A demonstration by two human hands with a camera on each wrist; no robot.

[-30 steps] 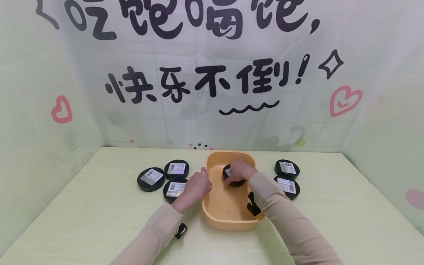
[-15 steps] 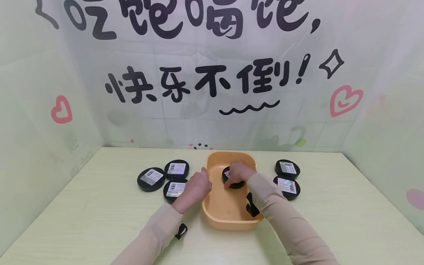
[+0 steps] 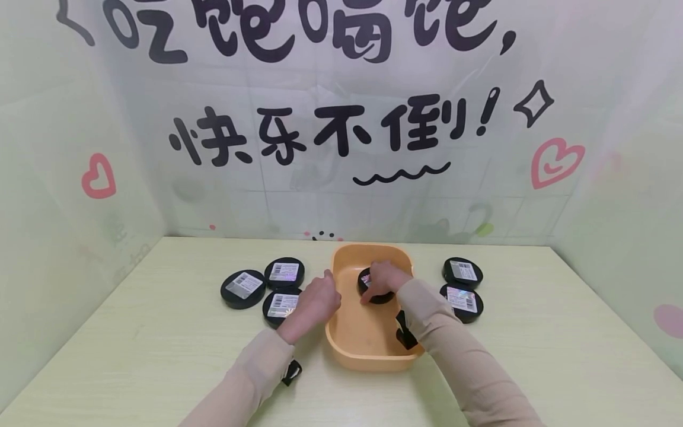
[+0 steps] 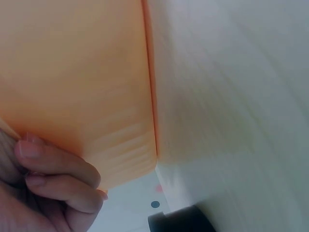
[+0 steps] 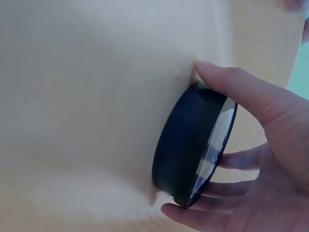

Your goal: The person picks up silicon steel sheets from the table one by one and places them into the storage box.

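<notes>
Pale walls point(image 3: 299, 207) printed with black lettering stand round the bench point(image 3: 133, 356) on my feed. Compared with a second ago, the right hand point(image 3: 386, 277) sits slightly nearer the wearer, and the black disc point(image 5: 186, 140) under it has shifted likewise; over the last half second I see almost no movement. I read that as settling it in place rather than carrying it. Thumb and fingers grip its edge inside the orange tub point(image 3: 368, 338). The left hand point(image 3: 320, 296) pinches the tub's left rim, unmoved. I count six discs: one inside, three labelled discs point(image 3: 284, 273) left of the tub, two more discs point(image 3: 462, 271) right; plus one tub, two hands.
</notes>
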